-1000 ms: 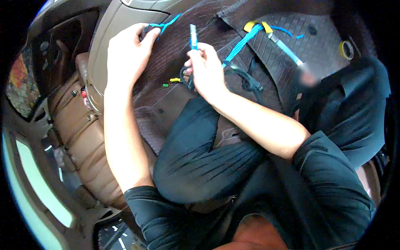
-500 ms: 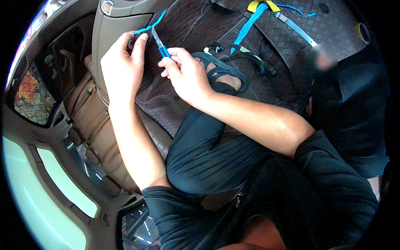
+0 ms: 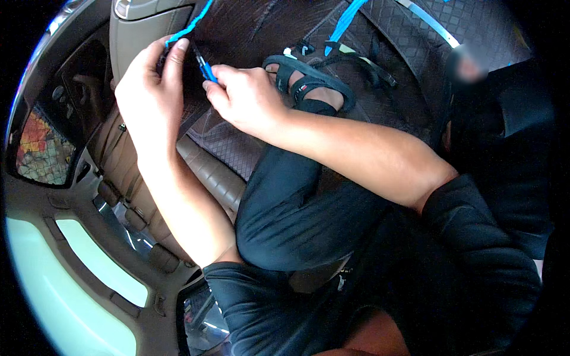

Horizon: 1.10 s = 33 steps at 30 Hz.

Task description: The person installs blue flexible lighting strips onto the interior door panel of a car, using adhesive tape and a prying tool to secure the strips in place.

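Observation:
My left hand [image 3: 151,98] is raised at the upper left, thumb and fingers pinching the end of a thin, crinkled bright blue strip [image 3: 191,26]. The strip runs up and right, out of the picture's top edge. Close beside it, my right hand [image 3: 246,98] grips a slim utility knife [image 3: 205,70] with a blue handle and a grey metal blade. The blade points up toward my left thumb, just below the strip. Whether its tip touches anything there is too dark to tell.
Beyond my sandalled foot [image 3: 320,92] lie a bundle of blue strips [image 3: 345,22] and a dark strap [image 3: 365,58] on quilted brown matting [image 3: 261,29]. A long pale metal strip [image 3: 430,22] lies at upper right. A beige door panel [image 3: 133,35] and a tan seat [image 3: 211,172] flank me.
Both hands have moved left, with the strip and knife still in them. The knife blade has gone from against the strip to lower, near my left thumb. The whole view has shifted slightly.

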Each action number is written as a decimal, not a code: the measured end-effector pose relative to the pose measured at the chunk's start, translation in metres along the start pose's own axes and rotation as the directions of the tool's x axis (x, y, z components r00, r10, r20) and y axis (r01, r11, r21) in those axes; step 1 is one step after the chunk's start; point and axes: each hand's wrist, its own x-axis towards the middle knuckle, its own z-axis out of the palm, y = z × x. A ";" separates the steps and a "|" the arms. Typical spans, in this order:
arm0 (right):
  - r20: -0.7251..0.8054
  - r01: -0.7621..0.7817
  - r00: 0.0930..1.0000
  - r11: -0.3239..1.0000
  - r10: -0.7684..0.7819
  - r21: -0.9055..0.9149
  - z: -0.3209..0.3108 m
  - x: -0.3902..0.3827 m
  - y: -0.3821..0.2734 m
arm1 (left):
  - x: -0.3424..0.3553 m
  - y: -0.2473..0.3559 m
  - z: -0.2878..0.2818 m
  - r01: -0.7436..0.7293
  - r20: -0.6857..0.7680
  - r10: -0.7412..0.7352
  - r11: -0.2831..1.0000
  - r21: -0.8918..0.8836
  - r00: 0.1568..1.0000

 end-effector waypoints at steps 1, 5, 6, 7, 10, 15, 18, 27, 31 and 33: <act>0.013 -0.014 1.000 1.000 0.014 0.009 0.002 -0.003 0.000 | 0.001 0.003 -0.003 0.040 0.024 -0.040 0.999 0.026 0.999; 0.134 -0.050 0.990 0.999 0.047 0.019 0.009 -0.022 0.000 | 0.000 -0.011 -0.007 0.083 0.027 -0.081 0.992 -0.092 0.996; 0.145 -0.066 0.988 0.996 0.057 0.060 0.011 -0.028 0.000 | 0.000 -0.014 -0.009 0.119 0.027 -0.116 0.987 -0.110 0.993; 0.184 -0.082 0.980 0.995 0.069 0.064 0.012 -0.031 0.001 | -0.001 -0.016 -0.012 0.153 0.026 -0.151 0.980 -0.127 0.988; 0.127 -0.137 0.985 0.974 0.115 0.180 0.012 -0.040 0.009 | -0.002 -0.021 -0.013 0.231 0.034 -0.229 0.950 -0.210 0.973; 0.140 -0.131 0.983 0.985 0.114 0.111 -0.001 -0.028 0.015 | -0.018 -0.009 -0.016 0.105 0.134 -0.101 0.994 -0.017 0.986; 0.103 -0.124 0.988 0.989 0.116 0.079 -0.002 -0.022 0.019 | -0.034 -0.020 -0.007 0.056 0.051 -0.069 0.972 0.226 0.996; 0.063 -0.146 0.989 0.972 0.137 0.185 0.006 -0.014 0.013 | -0.034 -0.036 0.007 0.218 -0.084 -0.206 0.960 0.175 0.975; 0.144 -0.153 0.980 0.980 0.134 0.127 0.006 -0.009 0.007 | -0.036 -0.042 0.012 0.178 -0.110 -0.159 0.964 0.198 0.981; 0.171 -0.155 0.974 0.988 0.148 0.028 0.004 -0.007 0.007 | -0.037 -0.041 0.012 0.184 -0.113 -0.164 0.963 0.198 0.980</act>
